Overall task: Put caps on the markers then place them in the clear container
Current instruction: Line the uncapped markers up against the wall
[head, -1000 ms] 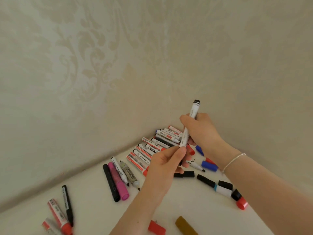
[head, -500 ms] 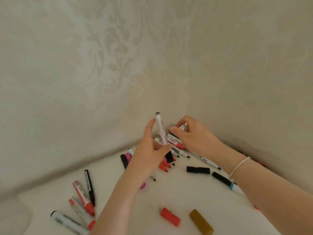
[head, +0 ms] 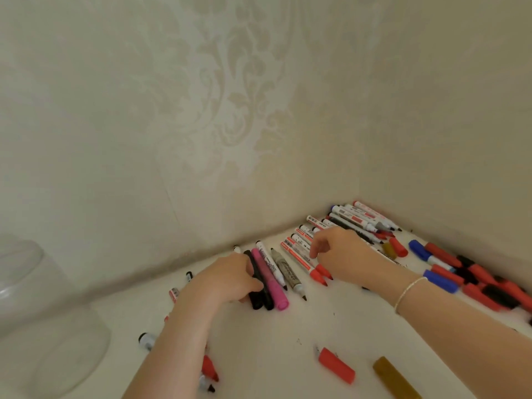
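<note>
Many markers lie on the white table (head: 273, 335) in the wall corner. My left hand (head: 230, 279) is down on the table with its fingers curled round a thin white marker (head: 237, 249), whose black end sticks out past the knuckles. Its thumb lies against a black marker (head: 260, 298) beside a pink marker (head: 273, 286). My right hand (head: 342, 254) hovers over a row of uncapped red-tipped markers (head: 299, 256), fingers hanging loosely and holding nothing. The clear container (head: 43, 312) stands at the far left.
A red cap (head: 336, 365) and a brown cap (head: 395, 378) lie loose near the front. A heap of red, blue and black caps (head: 475, 279) fills the right side. More markers (head: 357, 218) lie in the corner, others under my left forearm (head: 208, 367).
My left hand has come down from mid-air to the table with the white marker. My right hand moved over the red-tipped row. The view swung left, bringing the clear container in.
</note>
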Action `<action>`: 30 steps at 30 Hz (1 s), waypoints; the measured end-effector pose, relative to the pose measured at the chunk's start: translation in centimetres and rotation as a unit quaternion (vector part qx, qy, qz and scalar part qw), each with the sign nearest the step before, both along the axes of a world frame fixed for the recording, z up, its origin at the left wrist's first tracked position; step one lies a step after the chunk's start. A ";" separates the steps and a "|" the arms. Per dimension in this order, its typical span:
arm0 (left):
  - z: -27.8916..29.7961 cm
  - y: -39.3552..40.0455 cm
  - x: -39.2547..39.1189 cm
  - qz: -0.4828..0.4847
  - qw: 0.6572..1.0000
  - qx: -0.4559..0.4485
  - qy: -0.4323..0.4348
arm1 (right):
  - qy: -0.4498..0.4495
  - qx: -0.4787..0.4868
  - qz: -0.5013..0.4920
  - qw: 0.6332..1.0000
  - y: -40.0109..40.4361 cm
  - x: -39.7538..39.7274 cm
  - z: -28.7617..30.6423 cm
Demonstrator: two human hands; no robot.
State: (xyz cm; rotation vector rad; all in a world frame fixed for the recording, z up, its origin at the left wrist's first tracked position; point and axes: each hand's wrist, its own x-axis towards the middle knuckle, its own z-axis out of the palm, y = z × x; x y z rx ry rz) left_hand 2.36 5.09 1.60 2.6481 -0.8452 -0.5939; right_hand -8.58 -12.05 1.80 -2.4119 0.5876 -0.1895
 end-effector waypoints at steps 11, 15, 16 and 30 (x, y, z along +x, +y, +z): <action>-1.2 -5.1 2.5 0.003 0.985 -0.016 -0.173 | 0.043 -0.016 -0.010 0.999 -1.0 -0.6 -0.4; -1.8 -6.7 2.4 0.029 0.979 0.031 -0.201 | 0.060 -0.041 -0.028 0.997 -2.7 -1.9 0.4; -1.9 -7.0 2.2 0.034 0.977 0.041 -0.207 | 0.063 -0.047 -0.037 0.996 -3.1 -2.3 0.7; 1.7 -9.3 0.5 0.079 0.964 -0.218 -0.133 | 0.108 -0.028 -0.062 0.992 -6.6 -8.3 0.6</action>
